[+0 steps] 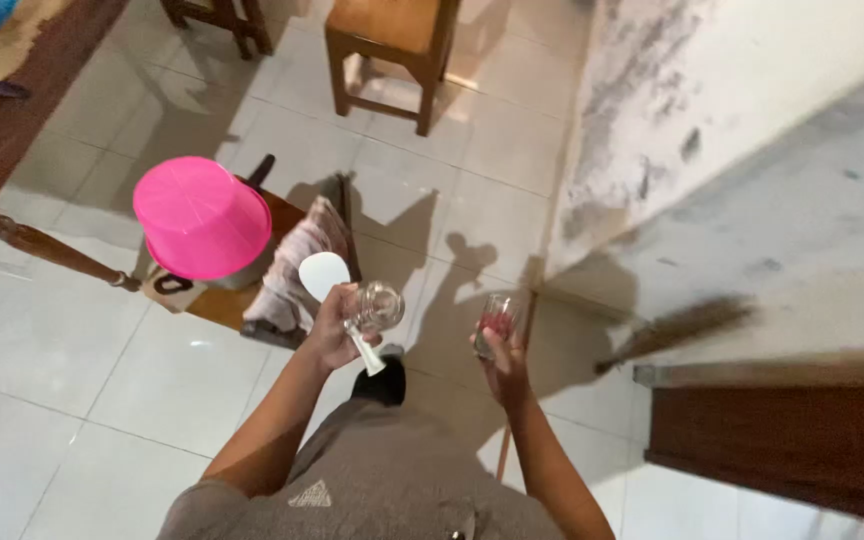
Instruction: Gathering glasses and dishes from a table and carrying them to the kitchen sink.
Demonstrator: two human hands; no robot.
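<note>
— What have you got in your hands?
— My left hand [330, 335] is closed around a clear glass [377, 305] and a white spoon [337, 300]; my right hand [500, 355] grips a second glass [498, 320].
— Set down yet?
— No, both are carried just beside the pink bucket [202, 218].

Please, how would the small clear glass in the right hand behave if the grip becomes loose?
The small glass looks smooth, so it may slip from the right hand. Being thin and clear, it would probably break on the tiled floor. Its round shape suggests it could roll.
</note>
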